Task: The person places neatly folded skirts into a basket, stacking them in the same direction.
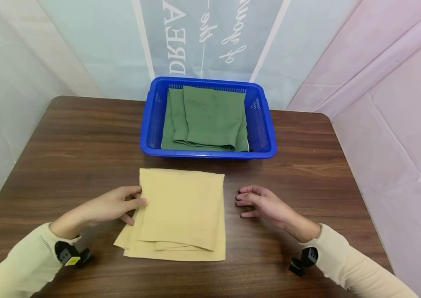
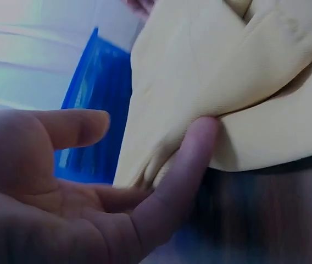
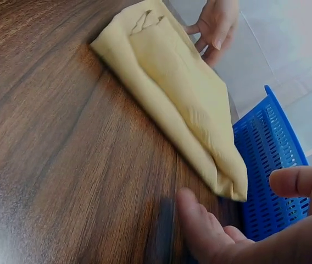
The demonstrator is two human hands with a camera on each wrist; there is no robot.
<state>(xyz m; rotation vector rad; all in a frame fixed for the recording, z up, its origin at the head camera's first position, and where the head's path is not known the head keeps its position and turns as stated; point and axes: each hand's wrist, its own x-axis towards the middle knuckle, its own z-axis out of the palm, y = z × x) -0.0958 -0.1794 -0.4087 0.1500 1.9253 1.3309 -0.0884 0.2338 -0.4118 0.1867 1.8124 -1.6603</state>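
A folded pale yellow cloth (image 1: 182, 211) lies on the table in front of the basket, its layers slightly offset at the near and left edges. My left hand (image 1: 115, 205) is at the cloth's left edge; in the left wrist view its fingers (image 2: 180, 181) touch the folded side while the thumb stands apart. To the right of the cloth, my right hand (image 1: 264, 205) hovers over the table with fingers loosely bent, holding nothing. In the right wrist view a gap separates its fingers (image 3: 197, 220) from the yellow cloth (image 3: 183, 99).
Behind the yellow cloth stands a blue plastic basket (image 1: 206, 154) with folded green cloth (image 1: 214, 116) inside. The brown wooden table (image 1: 83, 140) ends at a printed backdrop (image 1: 210, 41), and pale sheets hang at both sides.
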